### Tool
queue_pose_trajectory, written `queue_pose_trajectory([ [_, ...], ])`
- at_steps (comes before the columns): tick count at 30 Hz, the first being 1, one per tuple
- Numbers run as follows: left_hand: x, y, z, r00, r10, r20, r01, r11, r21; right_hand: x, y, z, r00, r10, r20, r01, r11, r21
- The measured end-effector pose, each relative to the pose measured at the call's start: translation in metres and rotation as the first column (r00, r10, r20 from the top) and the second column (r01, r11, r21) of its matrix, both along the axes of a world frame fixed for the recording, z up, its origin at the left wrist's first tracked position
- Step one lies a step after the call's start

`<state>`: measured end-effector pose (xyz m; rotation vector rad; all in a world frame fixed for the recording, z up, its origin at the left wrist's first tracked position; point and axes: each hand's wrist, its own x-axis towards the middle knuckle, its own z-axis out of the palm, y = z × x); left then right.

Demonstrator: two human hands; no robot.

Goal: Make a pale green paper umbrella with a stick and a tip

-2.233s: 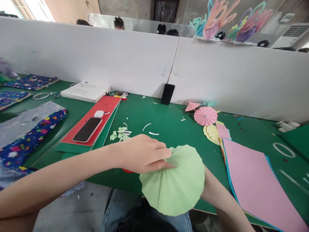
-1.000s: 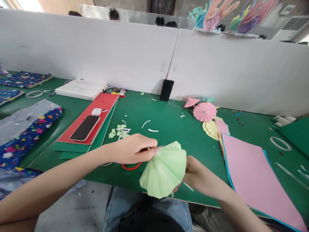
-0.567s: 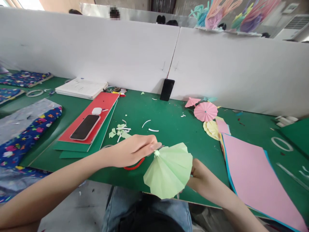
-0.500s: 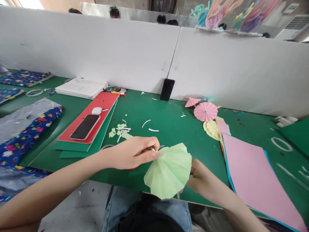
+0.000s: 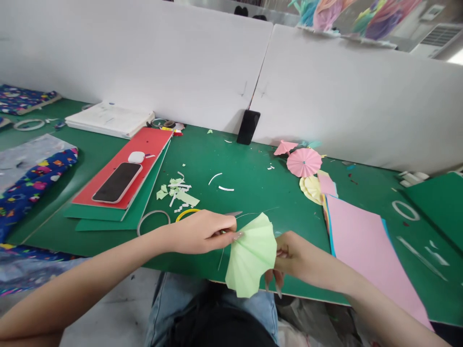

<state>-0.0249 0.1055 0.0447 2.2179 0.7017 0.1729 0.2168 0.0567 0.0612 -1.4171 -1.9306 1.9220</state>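
While both hands are up over the edge of the table, the left hand (image 5: 202, 232) pinches the pointy part of a folded green paper (image 5: 251, 260) shaped like a little umbrella. Its thumb and finger are pressed together there. The green paper tilts and hangs down in front of the person's lap, between the two hands. The right hand (image 5: 294, 255) is at the paper's right edge, with its fingers bent. Part of it is behind the paper, so I can't tell how tight its grip is or what it has hold of.

A thin pale thread or wire (image 5: 220, 262) pokes out below the left hand. A yellow loop (image 5: 186, 211) and a pointy grey blade (image 5: 234, 213) peek out from behind that hand, on the green table (image 5: 202, 159).

Farther out, green and white scraps (image 5: 177, 189) lie in a messy pile. Left of them, a phone (image 5: 117, 182) and a small white case (image 5: 136, 157) sit on a red sheet (image 5: 152, 142). Another phone (image 5: 248, 127) leans on the white wall (image 5: 181, 62). To the right are a round pink paper umbrella (image 5: 304, 162), a yellow paper flower (image 5: 309, 190) and a stack of pink paper (image 5: 369, 241).
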Motion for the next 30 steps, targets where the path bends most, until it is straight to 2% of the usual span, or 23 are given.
queue_pose_trajectory([
  [5,0.0,0.002,-0.004,1.0,-0.004,0.031,0.005,1.0,-0.008,-0.002,-0.002,-0.001,1.0,-0.017,-0.008,0.017,1.0,-0.012],
  [11,0.001,-0.001,-0.014,0.996,0.083,0.044,-0.085,0.995,0.052,-0.001,-0.001,-0.004,0.996,-0.074,-0.057,0.07,0.995,-0.071],
  [17,0.007,-0.007,-0.023,0.986,0.129,0.103,-0.135,0.989,0.062,-0.002,0.003,-0.009,1.0,-0.019,-0.02,0.018,0.998,-0.067],
  [24,0.01,-0.01,-0.022,0.988,0.124,0.096,-0.133,0.987,0.086,-0.008,0.006,-0.007,0.999,-0.028,-0.039,0.026,0.998,-0.065],
  [30,0.009,-0.013,-0.015,0.993,0.11,0.048,-0.115,0.987,0.115,-0.01,0.001,-0.005,0.997,-0.054,-0.06,0.052,0.998,-0.033],
])
